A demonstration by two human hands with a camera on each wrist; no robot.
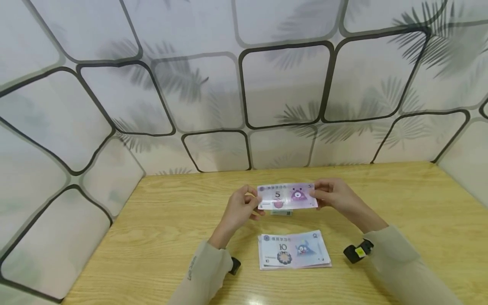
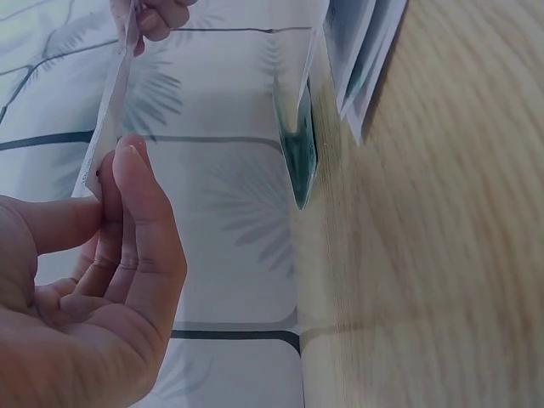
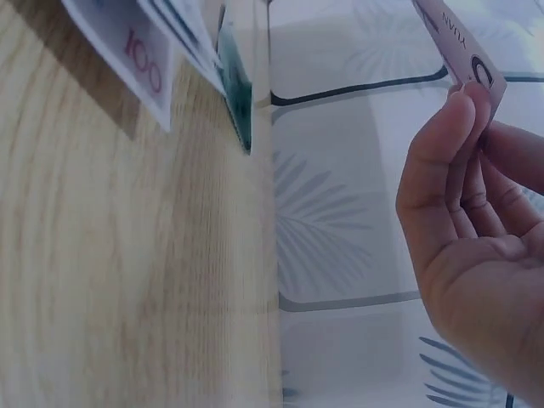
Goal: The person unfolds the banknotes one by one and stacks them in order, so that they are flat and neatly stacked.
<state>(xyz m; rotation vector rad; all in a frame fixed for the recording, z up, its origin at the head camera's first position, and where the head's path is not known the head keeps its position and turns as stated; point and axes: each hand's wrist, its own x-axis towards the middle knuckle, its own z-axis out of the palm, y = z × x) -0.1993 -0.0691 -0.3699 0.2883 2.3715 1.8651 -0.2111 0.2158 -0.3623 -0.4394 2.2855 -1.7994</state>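
Observation:
A purple play banknote [image 1: 287,196] marked 5, with a cartoon monster on it, is stretched between both hands above the table. My left hand [image 1: 240,207] pinches its left end between thumb and fingers, seen close up in the left wrist view. At the other end, my right hand [image 1: 337,199] grips the note the same way; the right wrist view shows "YUAN" on its back [image 3: 463,42]. Below the hands lies a stack of play banknotes [image 1: 295,250], a blue 10 on top. A greenish note [image 1: 281,212] on the table is mostly hidden behind the purple one.
The wood-grain table [image 1: 171,237] meets a patterned wall covering [image 1: 213,93] at the back and left. Black wrist devices [image 1: 358,250] sit at both sleeves. In the right wrist view, a note corner printed 100 [image 3: 143,61] sticks out of the stack.

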